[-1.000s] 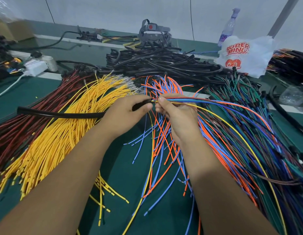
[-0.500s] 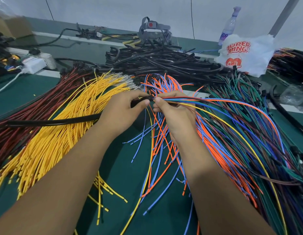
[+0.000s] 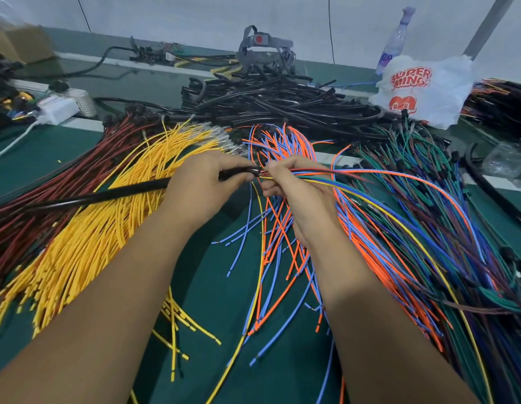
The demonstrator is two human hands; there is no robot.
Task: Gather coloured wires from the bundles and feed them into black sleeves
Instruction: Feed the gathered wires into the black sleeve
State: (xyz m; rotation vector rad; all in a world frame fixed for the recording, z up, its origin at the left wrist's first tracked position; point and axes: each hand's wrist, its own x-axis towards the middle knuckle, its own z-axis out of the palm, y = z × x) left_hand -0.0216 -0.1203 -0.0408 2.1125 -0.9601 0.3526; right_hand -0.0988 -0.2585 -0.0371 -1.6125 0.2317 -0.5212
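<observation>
1. While the left hand (image 3: 201, 193) grips a black sleeve (image 3: 107, 196) near its open end, the sleeve runs toward the left edge over yellow wires (image 3: 102, 228).
2. At centre frame, the right hand (image 3: 300, 193) pinches a gathered wire bunch (image 3: 341, 177) (orange, blue, yellow, green) at the sleeve mouth.
3. More sleeves (image 3: 271, 100) are piled at upper centre.

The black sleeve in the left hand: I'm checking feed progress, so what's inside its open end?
The gathered wires, pinched by the right hand, meet the mouth of the black sleeve beside the left hand. How far they reach inside is hidden by the sleeve wall.
</observation>
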